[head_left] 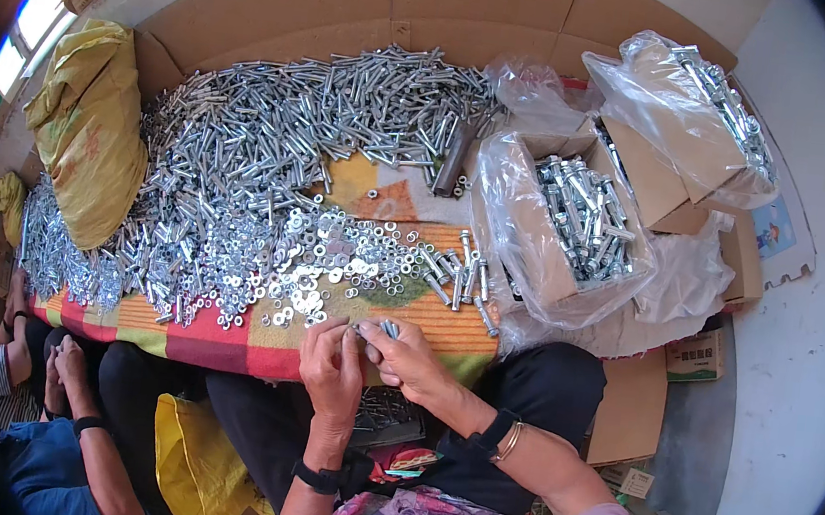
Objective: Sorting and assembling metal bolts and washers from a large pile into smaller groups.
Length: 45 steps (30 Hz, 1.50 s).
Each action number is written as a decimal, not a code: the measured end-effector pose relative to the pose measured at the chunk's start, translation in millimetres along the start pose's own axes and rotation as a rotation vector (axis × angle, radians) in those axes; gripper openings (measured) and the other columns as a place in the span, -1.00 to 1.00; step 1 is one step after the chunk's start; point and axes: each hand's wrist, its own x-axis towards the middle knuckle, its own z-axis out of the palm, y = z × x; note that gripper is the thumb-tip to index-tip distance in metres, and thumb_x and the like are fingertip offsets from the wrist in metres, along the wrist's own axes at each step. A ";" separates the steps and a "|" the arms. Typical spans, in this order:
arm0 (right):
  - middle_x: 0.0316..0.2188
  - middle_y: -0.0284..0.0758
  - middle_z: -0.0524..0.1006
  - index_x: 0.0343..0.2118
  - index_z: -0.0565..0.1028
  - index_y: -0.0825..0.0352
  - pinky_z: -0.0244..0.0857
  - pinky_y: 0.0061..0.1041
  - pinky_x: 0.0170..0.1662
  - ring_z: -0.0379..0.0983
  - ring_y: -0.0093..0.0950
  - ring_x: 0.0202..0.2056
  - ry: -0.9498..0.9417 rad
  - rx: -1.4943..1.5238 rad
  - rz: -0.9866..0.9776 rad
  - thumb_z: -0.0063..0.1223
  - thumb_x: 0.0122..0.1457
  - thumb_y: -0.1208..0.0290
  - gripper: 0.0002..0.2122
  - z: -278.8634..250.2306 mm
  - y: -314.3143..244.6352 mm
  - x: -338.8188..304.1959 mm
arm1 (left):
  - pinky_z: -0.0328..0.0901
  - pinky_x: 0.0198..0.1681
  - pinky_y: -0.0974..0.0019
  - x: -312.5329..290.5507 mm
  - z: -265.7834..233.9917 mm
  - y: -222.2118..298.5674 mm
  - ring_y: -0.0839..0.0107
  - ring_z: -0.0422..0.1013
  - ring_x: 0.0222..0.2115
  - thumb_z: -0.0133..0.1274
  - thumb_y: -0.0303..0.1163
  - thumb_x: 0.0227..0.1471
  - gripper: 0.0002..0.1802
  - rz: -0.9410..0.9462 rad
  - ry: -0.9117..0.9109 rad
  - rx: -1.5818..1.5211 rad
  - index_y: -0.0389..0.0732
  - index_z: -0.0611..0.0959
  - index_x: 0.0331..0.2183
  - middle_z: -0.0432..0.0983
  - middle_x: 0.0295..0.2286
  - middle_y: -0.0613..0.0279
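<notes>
My left hand (329,367) and my right hand (409,360) meet over the table's front edge, both with fingers closed. A silver bolt (390,330) shows between the fingers of my right hand. The fingertips of my left hand pinch at a small metal part close to the right fingers; its kind is too small to tell. Just beyond my hands lie loose flat washers (308,299) and spring washers (386,273). To their right sits a small group of bolts fitted with parts (471,276).
A large heap of bolts (265,131) covers the far table. At right stand a plastic-lined carton of bolts (569,296) and another bolt-filled plastic bag (652,82). A dark metal bar (455,159) lies by the heap. Yellow sack (89,133) at left; another person's hands (67,372) are at lower left.
</notes>
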 end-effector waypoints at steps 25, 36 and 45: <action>-0.67 -0.51 0.33 -0.40 0.40 0.25 -0.15 -0.82 -0.78 0.03 -0.81 -0.79 -0.005 0.253 0.045 0.00 0.13 0.29 -0.86 -10.8 -8.3 -0.1 | 0.16 -0.14 0.16 31.0 8.6 -15.8 0.19 0.37 -0.26 0.05 -0.57 -0.15 -0.91 0.089 -0.044 0.198 -0.26 0.52 -0.46 0.47 -0.33 0.15; -0.66 -0.50 0.33 -0.43 0.38 0.23 -0.14 -0.81 -0.81 0.03 -0.82 -0.80 -0.050 0.097 0.049 -0.05 0.18 0.29 -0.86 -11.1 -0.6 0.9 | 0.14 -0.02 0.09 1.1 -9.9 5.3 0.24 0.38 -0.23 0.06 -0.58 -0.17 -0.79 0.291 -0.085 0.341 -0.26 0.53 -0.35 0.47 -0.31 0.13; -0.67 -0.46 0.36 -0.47 0.38 0.28 -0.07 -0.81 -0.81 0.10 -0.79 -0.81 -0.177 0.361 0.217 -0.05 0.18 0.33 -0.84 -17.4 6.9 3.5 | 0.18 -0.06 0.14 -3.3 -18.0 -1.0 0.28 0.41 -0.26 0.10 -0.58 -0.18 -0.74 0.361 -0.042 0.199 -0.26 0.56 -0.30 0.48 -0.27 0.15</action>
